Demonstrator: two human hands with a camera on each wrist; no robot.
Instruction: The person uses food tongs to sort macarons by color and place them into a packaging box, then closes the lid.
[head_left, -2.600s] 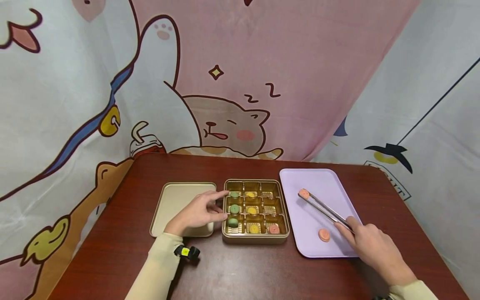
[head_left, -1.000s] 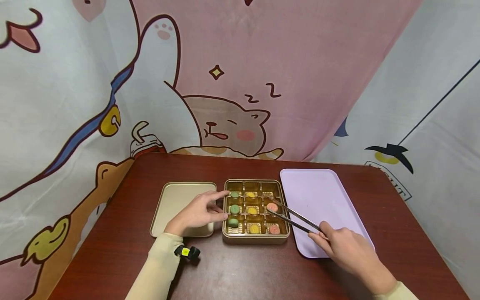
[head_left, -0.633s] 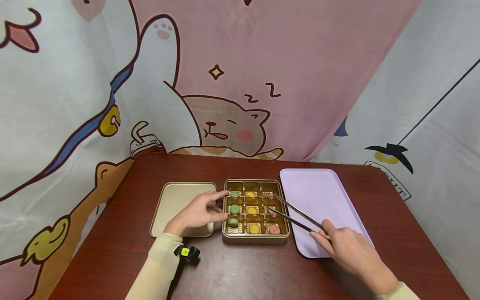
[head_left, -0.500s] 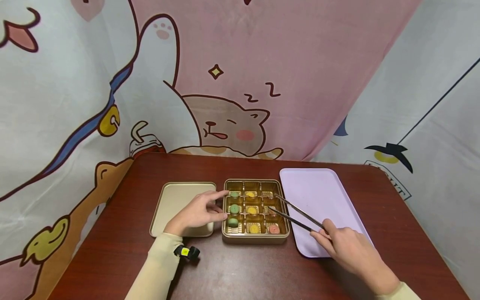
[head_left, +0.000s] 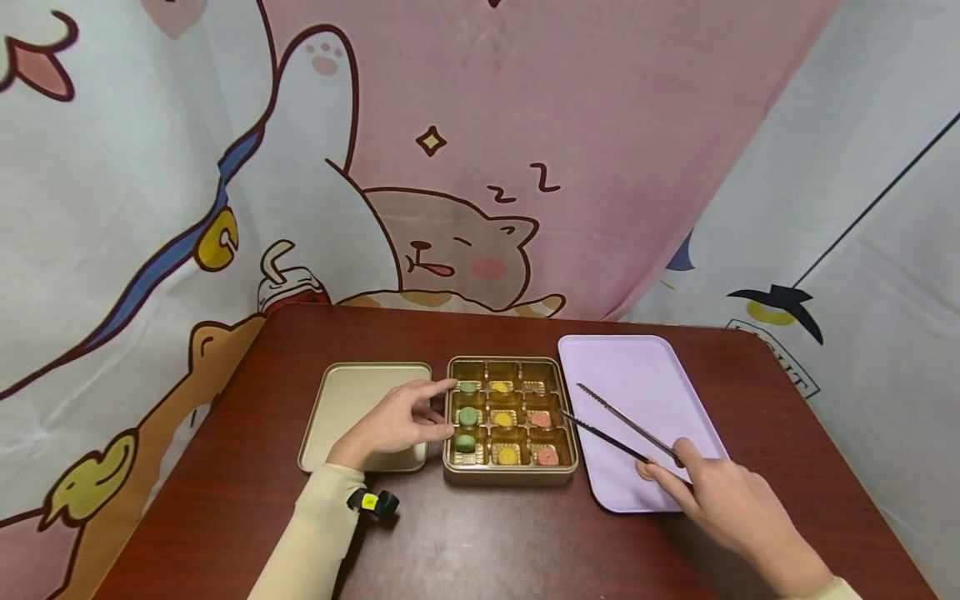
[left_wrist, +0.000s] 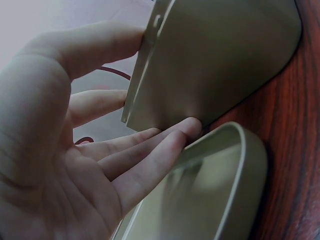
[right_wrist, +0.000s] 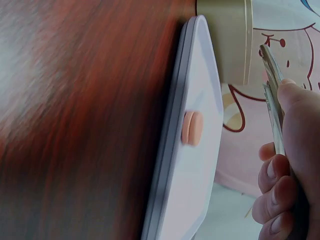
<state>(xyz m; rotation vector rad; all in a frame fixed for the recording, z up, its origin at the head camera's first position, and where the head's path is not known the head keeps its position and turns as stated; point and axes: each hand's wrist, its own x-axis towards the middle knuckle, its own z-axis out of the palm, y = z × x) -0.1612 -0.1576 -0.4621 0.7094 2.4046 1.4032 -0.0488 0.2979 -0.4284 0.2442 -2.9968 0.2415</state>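
Observation:
The left hand [head_left: 396, 421] touches the left side of a gold tin [head_left: 512, 478] with extended fingers; in the left wrist view the fingertips lie along its rim and wall. The tin's gold liner carries green macarons [head_left: 468, 416] on the left, yellow ones [head_left: 508, 455] down the middle and two pink macarons [head_left: 541, 419] on the right. The back right compartment shows bare liner. Metal tongs [head_left: 603, 434], gripped by the right hand [head_left: 750, 508], have parted, bare tips just right of the tin. One pink macaron [right_wrist: 193, 128] lies on the lilac tray [head_left: 626, 358], partly behind the tongs.
A flat gold lid [head_left: 348, 392] lies left of the tin, partly under the left hand. The tray sits close against the tin's right side. Dark red wood tabletop [head_left: 465, 542] extends in front, and a printed curtain [head_left: 600, 167] hangs behind the table.
The tongs carried a pink macaron from the tray into the right column's middle compartment and let go of it. They have since moved right, out over the tray. The left hand stays put.

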